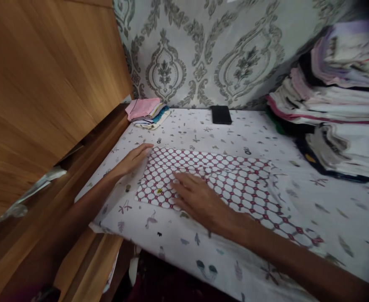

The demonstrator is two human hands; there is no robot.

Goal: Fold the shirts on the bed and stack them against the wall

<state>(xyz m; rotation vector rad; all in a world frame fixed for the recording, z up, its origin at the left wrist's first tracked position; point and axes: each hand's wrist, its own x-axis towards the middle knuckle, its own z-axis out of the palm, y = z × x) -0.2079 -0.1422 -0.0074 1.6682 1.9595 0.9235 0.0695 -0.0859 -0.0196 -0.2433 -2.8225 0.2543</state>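
Observation:
A white cloth with a red and grey lattice print (241, 184) lies folded lengthwise on the bed sheet, its right part spreading toward me. My right hand (200, 201) rests palm down on the cloth's left half, fingers stretched out and pointing left. Beside the cloth's upper left corner is my left hand (137, 157), flat with its fingers extended, the tips at the corner. Neither hand grips anything. A small yellow mark (159, 191) shows on the cloth left of my right fingers. My right hand and forearm hide part of the near edge.
A small pile of folded clothes (146, 111) sits at the back left. Near the wall lies a black flat square object (221, 115). Tall stacks of folded clothes (332, 105) stand at the right. A wooden panel (45, 75) rises on the left.

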